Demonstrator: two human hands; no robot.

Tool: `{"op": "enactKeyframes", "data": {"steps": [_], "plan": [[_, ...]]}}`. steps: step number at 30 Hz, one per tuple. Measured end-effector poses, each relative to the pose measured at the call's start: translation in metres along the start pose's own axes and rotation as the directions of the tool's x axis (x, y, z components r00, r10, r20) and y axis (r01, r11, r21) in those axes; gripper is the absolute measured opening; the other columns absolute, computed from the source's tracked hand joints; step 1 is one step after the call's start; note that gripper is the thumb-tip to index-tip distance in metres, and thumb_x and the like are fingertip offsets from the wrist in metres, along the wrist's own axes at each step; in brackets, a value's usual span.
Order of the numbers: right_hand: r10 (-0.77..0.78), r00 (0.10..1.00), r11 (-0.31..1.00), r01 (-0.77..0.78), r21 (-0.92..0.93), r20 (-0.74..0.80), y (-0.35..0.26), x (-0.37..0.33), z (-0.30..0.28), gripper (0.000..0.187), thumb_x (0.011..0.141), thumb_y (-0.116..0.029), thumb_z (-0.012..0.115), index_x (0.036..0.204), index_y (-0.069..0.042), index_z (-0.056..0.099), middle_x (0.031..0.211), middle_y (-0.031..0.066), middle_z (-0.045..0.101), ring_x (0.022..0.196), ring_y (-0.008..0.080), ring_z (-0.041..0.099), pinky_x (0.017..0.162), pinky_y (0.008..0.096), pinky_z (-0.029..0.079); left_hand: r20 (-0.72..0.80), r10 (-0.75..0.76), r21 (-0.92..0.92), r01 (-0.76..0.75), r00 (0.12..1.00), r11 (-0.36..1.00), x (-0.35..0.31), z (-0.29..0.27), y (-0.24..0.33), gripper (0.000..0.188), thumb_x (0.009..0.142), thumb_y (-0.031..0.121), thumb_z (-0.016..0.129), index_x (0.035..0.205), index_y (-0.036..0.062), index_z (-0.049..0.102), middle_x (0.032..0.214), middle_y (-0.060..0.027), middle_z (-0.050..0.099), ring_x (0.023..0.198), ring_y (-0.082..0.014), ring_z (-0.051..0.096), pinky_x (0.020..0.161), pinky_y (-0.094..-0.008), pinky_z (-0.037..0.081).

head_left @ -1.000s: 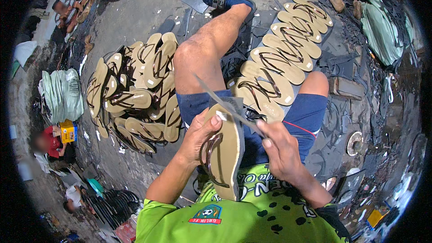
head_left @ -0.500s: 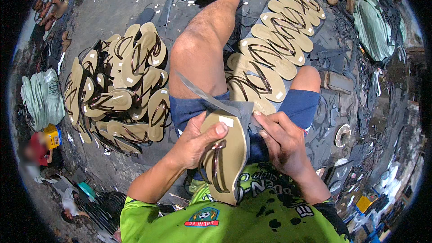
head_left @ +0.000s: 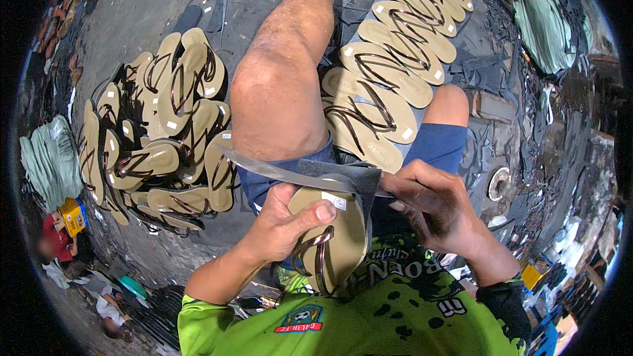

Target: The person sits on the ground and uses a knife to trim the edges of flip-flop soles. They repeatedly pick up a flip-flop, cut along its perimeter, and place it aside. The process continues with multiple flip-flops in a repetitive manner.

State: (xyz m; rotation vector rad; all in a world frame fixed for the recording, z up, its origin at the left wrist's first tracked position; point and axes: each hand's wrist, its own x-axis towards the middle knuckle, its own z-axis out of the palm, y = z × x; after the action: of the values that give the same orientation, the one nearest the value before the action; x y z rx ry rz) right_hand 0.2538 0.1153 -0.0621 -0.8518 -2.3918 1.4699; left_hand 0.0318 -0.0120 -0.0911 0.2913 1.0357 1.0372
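Observation:
In my left hand (head_left: 287, 217) is a tan flip-flop (head_left: 343, 231) with glossy brown straps, held over my lap. My thumb presses on its footbed beside a small white sticker. Dark rubber sheet (head_left: 362, 181) sticks out past the sole's far end and right side. My right hand (head_left: 432, 207) is closed on the near-right end of a long knife (head_left: 270, 173); its handle is hidden by the fingers. The blade lies across the sole's far end, against the rubber, with its tip over my left thigh.
Several matching flip-flops (head_left: 161, 158) lie heaped on the left. On the right more flip-flops (head_left: 399, 95) form an overlapping row. Black rubber scraps (head_left: 488, 66) litter the floor by a brick-like block (head_left: 494, 107), a round ring (head_left: 499, 184) and a pale green sack (head_left: 544, 26).
The knife has moved with my right hand, which has shifted right and slightly nearer me. More of the blade crosses the sole's far end. The view has shifted a little.

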Motion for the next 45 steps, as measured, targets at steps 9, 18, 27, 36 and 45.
{"op": "enactKeyframes", "data": {"steps": [9, 18, 27, 36, 45], "plan": [[-0.079, 0.958, 0.997, 0.077, 0.018, 0.277, -0.004, 0.026, -0.038, 0.043, 0.078, -0.007, 0.068, 0.12, -0.015, 0.061, 0.077, 0.0102, 0.057, 0.068, 0.033, 0.06, 0.055, 0.0404, 0.047, 0.058, -0.028, 0.017, 0.027, 0.998, 0.999, 0.003, 0.015, 0.006, 0.03, 0.09, 0.011, 0.065, 0.118, 0.0021, 0.058, 0.096, -0.0031, 0.064, 0.082, -0.0081, 0.059, 0.071, -0.0234, 0.049], [-0.11, 0.891, 0.97, 0.193, -0.148, 0.44, -0.021, 0.038, -0.062, 0.04, 0.092, -0.014, 0.051, 0.132, -0.006, 0.053, 0.095, 0.0202, 0.064, 0.09, 0.0361, 0.062, 0.077, 0.0443, 0.05, 0.105, 0.031, 0.335, -0.065, 0.994, 0.94, 0.006, 0.03, 0.026, 0.028, 0.088, 0.012, 0.067, 0.113, 0.0003, 0.063, 0.102, -0.0063, 0.067, 0.089, -0.0113, 0.061, 0.08, -0.0262, 0.05], [-0.088, 0.906, 0.995, 0.062, -0.076, -0.414, -0.012, -0.028, 0.001, 0.06, 0.079, 0.012, 0.055, 0.135, -0.006, 0.051, 0.083, 0.0141, 0.053, 0.071, 0.0285, 0.054, 0.066, 0.0346, 0.046, 0.36, 0.215, 0.197, -0.299, 0.908, 0.934, -0.034, 0.016, -0.005, 0.047, 0.085, 0.031, 0.069, 0.121, 0.0047, 0.055, 0.103, -0.0061, 0.062, 0.098, -0.016, 0.061, 0.079, -0.0305, 0.052], [-0.279, 0.719, 0.955, 0.142, -0.259, -0.636, 0.009, -0.068, 0.053, 0.054, 0.072, -0.002, 0.071, 0.124, -0.008, 0.06, 0.089, 0.0103, 0.059, 0.074, 0.0271, 0.061, 0.065, 0.0369, 0.049, -0.31, 0.353, -0.424, -0.46, 0.883, 0.78, 0.02, 0.114, -0.055, 0.038, 0.096, 0.038, 0.055, 0.121, 0.0098, 0.053, 0.11, -0.0046, 0.064, 0.102, -0.0168, 0.061, 0.09, -0.0358, 0.05], [-0.043, 0.816, 0.981, -0.076, -0.181, -0.576, 0.023, -0.11, 0.059, 0.051, 0.074, -0.005, 0.072, 0.124, -0.01, 0.062, 0.086, 0.009, 0.058, 0.072, 0.0255, 0.059, 0.064, 0.036, 0.048, -0.316, 0.263, -0.357, -0.371, 0.912, 0.857, 0.011, 0.113, -0.052, 0.038, 0.089, 0.037, 0.065, 0.116, 0.0118, 0.056, 0.104, 0.0003, 0.064, 0.1, -0.0126, 0.061, 0.09, -0.0307, 0.048]]}}
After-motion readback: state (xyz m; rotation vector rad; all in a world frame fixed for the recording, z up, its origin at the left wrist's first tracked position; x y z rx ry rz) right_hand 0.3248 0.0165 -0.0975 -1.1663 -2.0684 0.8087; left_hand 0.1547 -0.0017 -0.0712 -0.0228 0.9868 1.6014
